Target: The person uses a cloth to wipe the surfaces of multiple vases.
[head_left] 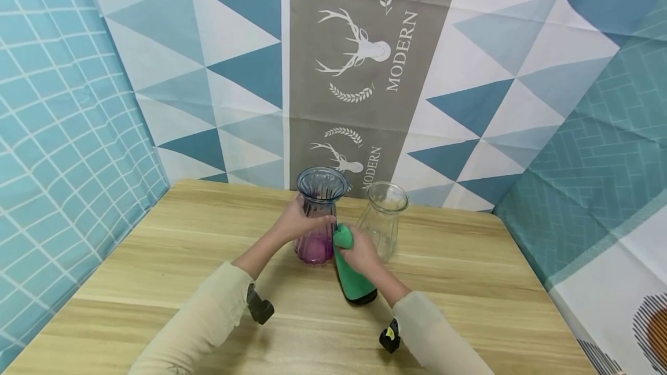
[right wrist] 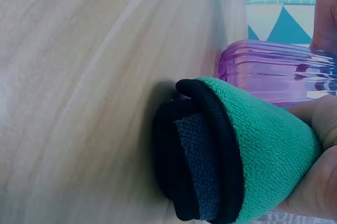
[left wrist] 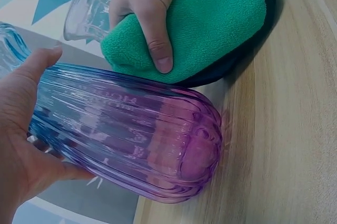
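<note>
Leftmost, a pale blue wall covering [head_left: 68, 103] with a white grid runs down beside the wooden table [head_left: 130, 288]. Next comes a cream left sleeve [head_left: 203, 305], with a small black device [head_left: 259, 305] at its cuff. From it reaches the left hand [head_left: 297, 223], its thumb and fingers wrapped round the upper part of a ribbed glass vase [head_left: 315, 245]. That vase stands upright on the table toward its far edge, blue at the flared rim and purple at the base.

Just right of it is a green cloth [head_left: 354, 279], folded over with a dark edge and underside, its lower end down by the table. The right hand [head_left: 363, 250] grips the cloth's upper part, thumb pressed against it; whether the cloth touches the glass is hard to tell. Behind that hand stands a clear vase [head_left: 387, 225], partly hidden. Farther right are the right sleeve [head_left: 438, 331] and a teal wall covering [head_left: 594, 132].
</note>
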{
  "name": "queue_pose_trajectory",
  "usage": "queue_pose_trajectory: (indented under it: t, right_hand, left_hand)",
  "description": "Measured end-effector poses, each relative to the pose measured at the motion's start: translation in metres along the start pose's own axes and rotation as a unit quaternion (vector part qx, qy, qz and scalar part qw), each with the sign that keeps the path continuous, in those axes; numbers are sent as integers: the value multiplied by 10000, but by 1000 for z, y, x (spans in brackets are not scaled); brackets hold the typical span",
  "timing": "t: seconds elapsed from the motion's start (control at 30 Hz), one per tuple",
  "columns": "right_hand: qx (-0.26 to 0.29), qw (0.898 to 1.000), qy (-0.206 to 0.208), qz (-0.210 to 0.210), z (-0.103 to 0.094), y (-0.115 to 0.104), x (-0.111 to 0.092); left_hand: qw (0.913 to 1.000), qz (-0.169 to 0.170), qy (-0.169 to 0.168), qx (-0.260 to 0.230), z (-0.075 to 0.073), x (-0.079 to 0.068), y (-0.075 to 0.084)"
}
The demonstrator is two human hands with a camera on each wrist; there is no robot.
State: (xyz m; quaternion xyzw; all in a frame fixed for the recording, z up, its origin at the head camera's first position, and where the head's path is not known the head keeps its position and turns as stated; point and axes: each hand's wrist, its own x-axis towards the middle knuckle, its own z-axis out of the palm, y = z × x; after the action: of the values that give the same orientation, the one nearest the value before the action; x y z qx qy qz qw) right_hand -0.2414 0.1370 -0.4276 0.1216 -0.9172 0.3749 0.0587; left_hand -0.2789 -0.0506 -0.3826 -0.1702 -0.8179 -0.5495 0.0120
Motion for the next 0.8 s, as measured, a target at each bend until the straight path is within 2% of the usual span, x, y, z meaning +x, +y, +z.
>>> queue_pose_trajectory:
  t: [0.17, 0.27, 0.37, 0.43, 0.57, 0.67, 0.8]
  right_hand:
    - [98, 9999, 59, 36, 1, -1, -2]
    - [124, 9998, 152, -55, 0, -2, -3]
    - [179, 9994, 266, -140, -2, -3, -3]
    - [254, 9987, 383, -215, -6, -6, -2]
    - [442, 9970, 617, -157, -15, -16, 0]
    - [585, 9957, 714, -57, -20, -23, 3]
    - [809, 9933, 809, -160, -25, -30, 7]
  left_hand:
    - [9997, -98, 241, -22, 1, -2, 1]
    - [9996, -29, 287, -2, 2, -3, 1]
    - [9994, 163, 304, -63, 2, -3, 0]
    - [9984, 405, 294, -259, 0, -7, 8]
    - [9956, 750, 365, -419, 0, -5, 7]
    - [9956, 765, 428, -342, 2, -1, -2]
    - [9950, 851, 373, -371, 0, -1, -3]
